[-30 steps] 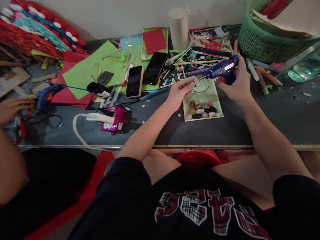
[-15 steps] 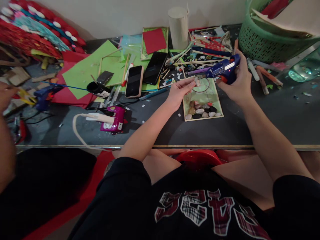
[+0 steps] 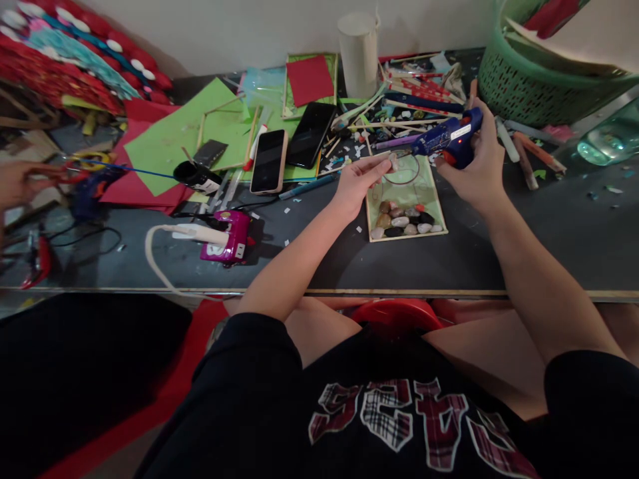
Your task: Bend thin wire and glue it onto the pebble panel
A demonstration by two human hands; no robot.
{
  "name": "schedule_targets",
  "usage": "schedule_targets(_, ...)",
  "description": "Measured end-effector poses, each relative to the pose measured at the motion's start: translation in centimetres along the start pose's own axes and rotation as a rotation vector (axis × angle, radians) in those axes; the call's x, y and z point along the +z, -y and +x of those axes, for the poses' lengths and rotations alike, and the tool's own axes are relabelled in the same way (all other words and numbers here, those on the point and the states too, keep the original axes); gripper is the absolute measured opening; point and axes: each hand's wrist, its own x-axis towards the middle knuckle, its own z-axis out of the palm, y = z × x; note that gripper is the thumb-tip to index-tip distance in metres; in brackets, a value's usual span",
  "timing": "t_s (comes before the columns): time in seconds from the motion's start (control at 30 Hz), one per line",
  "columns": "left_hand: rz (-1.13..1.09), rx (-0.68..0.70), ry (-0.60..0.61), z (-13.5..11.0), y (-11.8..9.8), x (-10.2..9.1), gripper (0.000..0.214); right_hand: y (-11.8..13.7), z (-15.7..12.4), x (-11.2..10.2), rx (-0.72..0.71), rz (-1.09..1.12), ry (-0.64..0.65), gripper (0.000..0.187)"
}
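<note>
My right hand [image 3: 478,156] is wrapped round a blue hot glue gun [image 3: 442,140], its nozzle pointing left. With thumb and fingers my left hand [image 3: 360,179] pinches a small pale pebble [image 3: 394,161], right at the nozzle tip. Below both hands lies a light green framed panel [image 3: 432,189] with a drawn circle [image 3: 402,182] on it. Several smooth stones [image 3: 398,221], brown, white and black, sit in a cluster along the panel's near edge. A small red bit shows among them.
Left of my arm stand a magenta plug adapter [image 3: 234,237] and two phones [image 3: 268,161]. Behind are a white cylinder [image 3: 358,56], sticks, scraps and a green basket [image 3: 544,86]. A co-worker's hand [image 3: 17,186] is at the far left, near yellow-handled scissors [image 3: 90,161].
At the far left the co-worker's hand and the yellow-handled scissors have shifted right. My two hands, the glue gun and the pebble stay nearly where they were.
</note>
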Motion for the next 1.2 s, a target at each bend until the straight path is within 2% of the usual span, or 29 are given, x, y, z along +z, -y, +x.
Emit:
schedule_targets(0.1, -0.003, 0.002, -0.006, 0.0, 0.0, 0.0, 0.032, -0.3, 0.2, 0.2, -0.04, 0.005, -0.133, 0.094)
schedule_targets(0.17, -0.007, 0.0, -0.013, 0.0, -0.1, 0.0, 0.029, -0.4, 0.3, 0.3, -0.056, 0.009, -0.15, 0.096)
schedule_targets(0.43, 0.024, -0.009, -0.046, -0.1, -0.5, 0.3, 0.026, 0.5, 0.2, 0.0, -0.027, 0.021, -0.115, 0.096)
schedule_targets(0.67, 0.04, -0.041, -0.077, -0.2, -0.8, 0.4, 0.025, -0.4, 0.4, 0.4, -0.087, 0.041, -0.134, 0.095)
schedule_targets(1.0, 0.054, -0.058, -0.086, -0.2, -0.8, 0.4, 0.022, 0.7, 0.1, -0.2, 0.022, 0.026, -0.073, 0.091)
schedule_targets(1.2, 0.053, -0.027, -0.091, -0.1, -0.8, 0.4, 0.027, 0.0, 0.3, 0.1, -0.093, 0.069, -0.119, 0.092)
